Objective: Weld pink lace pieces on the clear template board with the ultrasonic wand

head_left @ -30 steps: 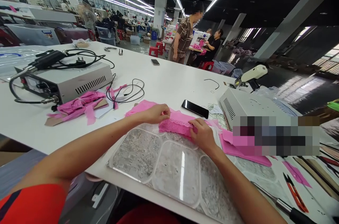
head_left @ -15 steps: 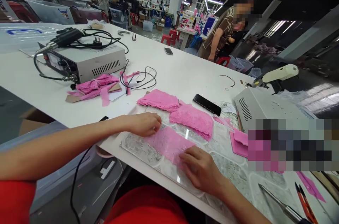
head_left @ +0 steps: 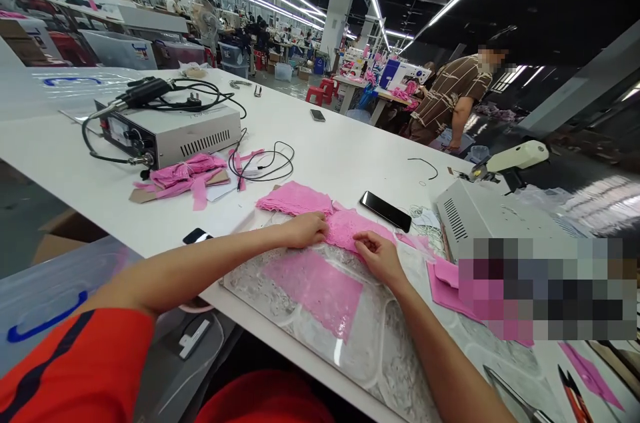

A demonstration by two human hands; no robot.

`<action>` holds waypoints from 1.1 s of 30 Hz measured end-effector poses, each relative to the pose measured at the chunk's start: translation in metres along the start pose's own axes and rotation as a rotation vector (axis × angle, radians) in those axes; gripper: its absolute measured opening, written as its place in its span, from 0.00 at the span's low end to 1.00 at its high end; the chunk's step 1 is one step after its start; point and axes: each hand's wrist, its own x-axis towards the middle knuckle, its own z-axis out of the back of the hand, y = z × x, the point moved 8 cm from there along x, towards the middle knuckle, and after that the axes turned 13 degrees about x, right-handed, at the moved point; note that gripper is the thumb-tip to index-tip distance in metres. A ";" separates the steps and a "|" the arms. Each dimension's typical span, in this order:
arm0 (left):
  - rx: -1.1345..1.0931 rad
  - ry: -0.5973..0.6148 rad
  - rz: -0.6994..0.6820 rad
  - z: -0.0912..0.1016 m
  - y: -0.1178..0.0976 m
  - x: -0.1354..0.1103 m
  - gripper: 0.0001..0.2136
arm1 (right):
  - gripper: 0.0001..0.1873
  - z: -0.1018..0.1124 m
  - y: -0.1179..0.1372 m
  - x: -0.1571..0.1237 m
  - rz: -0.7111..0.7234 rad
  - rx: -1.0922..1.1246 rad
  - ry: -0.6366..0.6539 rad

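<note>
A single thin pink lace piece (head_left: 320, 286) lies flat on a clear-topped, grey-patterned board (head_left: 255, 289) in front of me. Behind it is a stack of pink lace pieces (head_left: 345, 226), with a second pink stack (head_left: 295, 197) to its left. My left hand (head_left: 306, 231) is closed at the left end of the nearer stack, fingertips on the lace. At that stack's front edge, my right hand (head_left: 377, 256) pinches the lace between thumb and fingers. Whether one layer or several are gripped cannot be seen.
A black phone (head_left: 386, 211) lies behind the stacks. To the left stands a grey machine box (head_left: 195, 136) with cables; another grey box (head_left: 480, 203) is at right. Tweezers (head_left: 515, 393) and orange-handled snips (head_left: 575, 396) lie front right. A person (head_left: 450, 103) stands beyond the table.
Both hands have moved away from the flat lace piece, forward to the nearer stack. That piece stays on the board, now uncovered. The person beyond the table has turned and shifted right.
</note>
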 end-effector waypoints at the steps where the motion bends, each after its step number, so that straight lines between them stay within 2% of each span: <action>1: -0.004 0.009 -0.001 0.000 0.001 0.000 0.07 | 0.14 0.000 0.000 -0.001 -0.003 0.006 0.001; 10: -0.028 0.009 0.021 0.000 0.006 0.004 0.08 | 0.14 0.001 -0.001 0.001 0.010 0.007 0.023; 14: -0.067 -0.060 0.045 0.012 0.007 0.003 0.06 | 0.14 0.000 0.015 0.000 0.068 -0.057 0.016; 16: -0.087 -0.102 0.050 0.020 0.005 0.001 0.06 | 0.14 -0.006 0.030 0.000 0.110 -0.114 0.012; 19: -0.112 -0.158 0.042 0.031 0.002 0.000 0.06 | 0.14 -0.027 0.050 0.003 0.160 -0.206 0.033; 22: -0.115 -0.195 0.042 0.035 0.000 0.000 0.06 | 0.05 -0.044 0.058 0.014 0.154 -0.269 0.027; 24: -0.102 -0.210 0.060 0.033 0.001 -0.001 0.04 | 0.04 -0.046 0.057 0.022 0.136 -0.281 0.019; 27: -0.064 -0.215 0.102 0.026 0.003 -0.001 0.04 | 0.05 -0.036 0.056 0.030 0.116 -0.257 -0.001; 33: 0.017 -0.199 0.151 0.017 -0.003 0.003 0.04 | 0.06 0.002 0.066 0.035 0.082 -0.176 -0.117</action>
